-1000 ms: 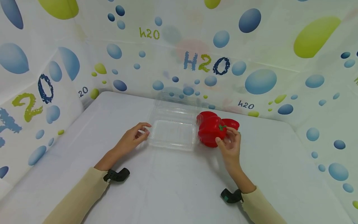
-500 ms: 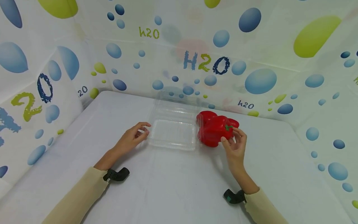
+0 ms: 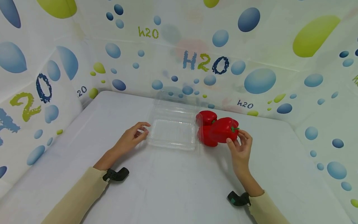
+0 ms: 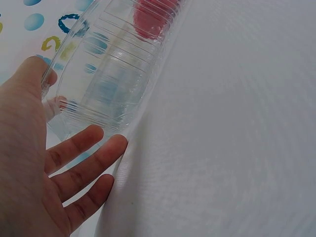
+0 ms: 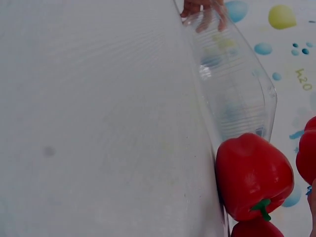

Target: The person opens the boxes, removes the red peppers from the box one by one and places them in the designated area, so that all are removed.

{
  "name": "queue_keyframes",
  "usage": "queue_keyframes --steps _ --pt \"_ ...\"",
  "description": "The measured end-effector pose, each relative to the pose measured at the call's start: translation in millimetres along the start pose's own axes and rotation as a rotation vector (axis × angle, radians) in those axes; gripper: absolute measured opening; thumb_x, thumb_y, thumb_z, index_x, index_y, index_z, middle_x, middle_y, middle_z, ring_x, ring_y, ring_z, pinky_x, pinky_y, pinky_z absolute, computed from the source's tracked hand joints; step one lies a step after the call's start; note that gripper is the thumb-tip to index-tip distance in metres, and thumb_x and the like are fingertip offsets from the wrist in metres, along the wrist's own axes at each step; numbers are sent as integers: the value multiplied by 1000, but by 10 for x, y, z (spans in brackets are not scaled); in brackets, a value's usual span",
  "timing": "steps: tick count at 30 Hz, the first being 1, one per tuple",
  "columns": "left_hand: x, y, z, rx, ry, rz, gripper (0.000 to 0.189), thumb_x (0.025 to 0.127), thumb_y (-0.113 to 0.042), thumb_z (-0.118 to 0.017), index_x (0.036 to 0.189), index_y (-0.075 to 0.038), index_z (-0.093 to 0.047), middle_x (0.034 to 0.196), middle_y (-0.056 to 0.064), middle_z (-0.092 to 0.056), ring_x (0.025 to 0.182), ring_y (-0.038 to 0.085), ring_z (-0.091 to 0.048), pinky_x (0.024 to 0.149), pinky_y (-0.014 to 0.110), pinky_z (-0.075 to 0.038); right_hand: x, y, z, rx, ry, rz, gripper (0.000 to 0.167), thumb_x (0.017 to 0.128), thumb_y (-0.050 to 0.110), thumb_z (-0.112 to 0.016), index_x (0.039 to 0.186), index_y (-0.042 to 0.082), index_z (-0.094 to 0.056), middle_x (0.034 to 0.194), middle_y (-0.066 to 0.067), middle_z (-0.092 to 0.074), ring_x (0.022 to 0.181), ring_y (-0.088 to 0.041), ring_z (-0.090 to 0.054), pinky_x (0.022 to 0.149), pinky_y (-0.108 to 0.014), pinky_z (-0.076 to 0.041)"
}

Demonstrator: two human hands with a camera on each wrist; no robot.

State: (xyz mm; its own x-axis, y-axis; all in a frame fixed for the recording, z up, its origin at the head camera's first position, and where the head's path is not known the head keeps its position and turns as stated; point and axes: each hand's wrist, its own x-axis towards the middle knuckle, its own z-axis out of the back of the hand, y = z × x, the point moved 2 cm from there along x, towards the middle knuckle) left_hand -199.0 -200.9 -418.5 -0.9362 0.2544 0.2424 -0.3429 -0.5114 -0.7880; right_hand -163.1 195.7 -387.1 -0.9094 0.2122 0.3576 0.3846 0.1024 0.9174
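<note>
My left hand [image 3: 130, 136] pinches the left rim of a clear plastic clamshell container [image 3: 172, 148] between thumb and forefinger. Its other fingers spread beside the container wall in the left wrist view. The lid [image 3: 179, 100] stands folded back behind the base. With thumb and fingertips, my right hand [image 3: 241, 151] holds a red bell pepper [image 3: 222, 130] by its green-stemmed end, right of the container. Beneath and left of it sits another red pepper [image 3: 207, 138], whose stem shows in the right wrist view. Only a fingertip of the right hand enters that view.
A third red pepper [image 3: 207, 117] lies farther back, close to the container's right side. More red [image 3: 236, 122] shows behind the held pepper, mostly hidden. A white cloth covers the table [image 3: 179, 186], and a printed curtain [image 3: 173, 49] rises at its back and sides.
My right hand has moved right and slightly toward me with the held pepper, uncovering more of the peppers on the left. The left hand keeps its place on the container.
</note>
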Motion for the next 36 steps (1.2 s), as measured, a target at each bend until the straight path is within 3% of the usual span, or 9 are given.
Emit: queue_keyframes --steps 16,28,36 --pt "6 7 -3 -6 11 -4 34 100 -18 -55 133 -12 -50 115 18 -62 88 23 -66 73 34 -52 6 -4 167 14 -68 3 51 93 -2 -58 136 9 -31 139 -7 -40 128 -25 -43 92 -21 -49" --pt "9 9 -1 -12 14 -8 34 100 -18 -55 133 -11 -50 114 19 -62 86 23 -66 72 33 -52 -40 -2 207 5 -139 -98 52 96 5 -58 136 13 -26 138 -3 -36 128 -22 -42 92 -20 -48" --pt "5 20 -1 -2 17 4 35 100 -18 -55 134 -12 -50 115 17 -62 87 21 -66 71 32 -51 -44 -77 246 85 -163 -115 50 98 5 -56 136 14 -24 137 -4 -35 127 -21 -43 94 -20 -48"
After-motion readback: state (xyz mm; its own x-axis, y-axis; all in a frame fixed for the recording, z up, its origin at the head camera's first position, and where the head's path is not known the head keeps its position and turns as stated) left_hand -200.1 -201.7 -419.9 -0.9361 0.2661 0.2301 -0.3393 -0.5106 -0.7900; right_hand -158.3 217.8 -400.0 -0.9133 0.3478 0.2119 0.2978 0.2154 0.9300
